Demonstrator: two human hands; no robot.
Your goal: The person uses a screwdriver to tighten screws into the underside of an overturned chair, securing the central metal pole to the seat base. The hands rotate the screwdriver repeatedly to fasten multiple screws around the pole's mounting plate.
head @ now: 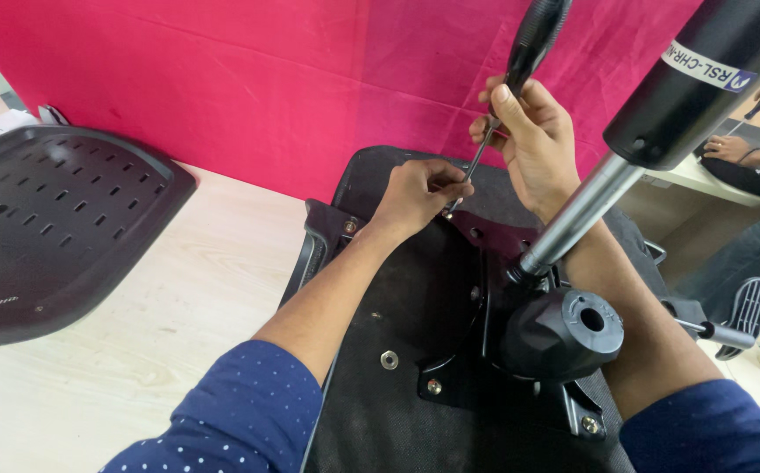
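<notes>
An upturned black chair seat [397, 307] lies on the pale wooden table, with a black metal mechanism plate [485, 254] bolted to it. My right hand [533, 140] grips a black-handled screwdriver [529, 44] that stands tilted. Its thin shaft runs down to a screw at the plate's far corner. My left hand [419, 194] pinches the shaft's tip there, fingers closed around it. A chrome and black gas lift cylinder [660, 114] rises from the mechanism toward the camera, beside a black knob [568, 333].
A perforated black chair back panel [56, 228] lies at the left on the table [187, 298]. A red cloth partition [266, 88] stands behind. At the far right another person's hands [748, 144] work at a separate table, and a side lever [713, 333] sticks out.
</notes>
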